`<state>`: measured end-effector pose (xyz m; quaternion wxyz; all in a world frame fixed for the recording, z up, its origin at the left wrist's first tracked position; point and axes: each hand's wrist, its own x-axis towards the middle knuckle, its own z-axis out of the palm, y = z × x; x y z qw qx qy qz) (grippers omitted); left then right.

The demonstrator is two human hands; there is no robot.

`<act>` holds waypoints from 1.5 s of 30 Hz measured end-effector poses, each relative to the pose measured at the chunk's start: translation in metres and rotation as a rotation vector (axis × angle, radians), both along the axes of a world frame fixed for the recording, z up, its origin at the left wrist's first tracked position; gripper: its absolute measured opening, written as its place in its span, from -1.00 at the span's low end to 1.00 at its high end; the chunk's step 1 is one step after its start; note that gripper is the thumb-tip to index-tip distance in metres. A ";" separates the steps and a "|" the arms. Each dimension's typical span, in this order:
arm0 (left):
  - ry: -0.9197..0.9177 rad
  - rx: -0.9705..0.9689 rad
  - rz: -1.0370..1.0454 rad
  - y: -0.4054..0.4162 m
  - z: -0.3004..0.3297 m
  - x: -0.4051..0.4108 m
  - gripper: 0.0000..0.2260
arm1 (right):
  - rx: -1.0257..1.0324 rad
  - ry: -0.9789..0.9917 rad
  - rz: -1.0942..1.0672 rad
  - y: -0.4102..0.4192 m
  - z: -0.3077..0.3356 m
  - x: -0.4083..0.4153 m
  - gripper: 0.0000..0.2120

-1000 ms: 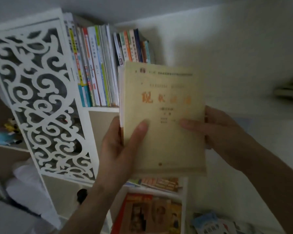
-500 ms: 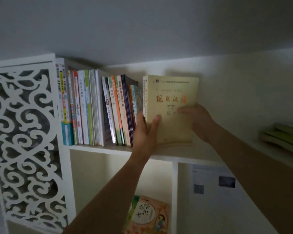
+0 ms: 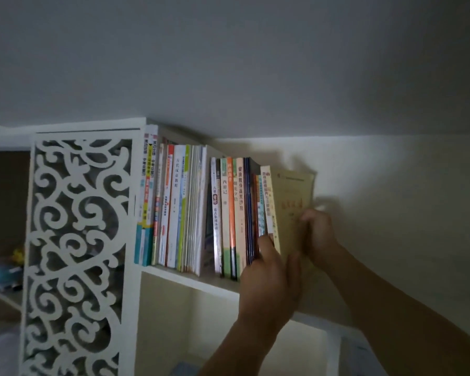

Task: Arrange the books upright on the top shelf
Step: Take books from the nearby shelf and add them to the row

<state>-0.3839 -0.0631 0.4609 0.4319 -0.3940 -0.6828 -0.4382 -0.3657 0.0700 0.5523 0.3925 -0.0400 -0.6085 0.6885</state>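
A row of upright books [image 3: 193, 213] fills the left part of the white top shelf [image 3: 190, 279]. At its right end stands a pale yellow book [image 3: 292, 196] with red characters on the cover, upright and pressed against the row. My left hand [image 3: 269, 278] grips its spine edge from below, thumb on the neighbouring spines. My right hand [image 3: 319, 237] presses flat against its cover from the right. The book's lower part is hidden behind both hands.
A white carved lattice panel [image 3: 79, 253] closes the shelf unit's left side. Small toys [image 3: 3, 270] sit on a lower shelf at far left. The wall [image 3: 391, 213] runs behind the shelf to the right. An open compartment [image 3: 196, 327] lies below the top shelf.
The yellow book went from held in front of me up onto the top shelf, then slid left against the row. Both hands followed it and stay on it.
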 end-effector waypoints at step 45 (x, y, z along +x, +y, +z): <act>-0.032 0.145 0.205 -0.170 0.011 0.077 -0.72 | 0.859 -0.220 -0.225 -0.031 -0.024 0.022 -0.16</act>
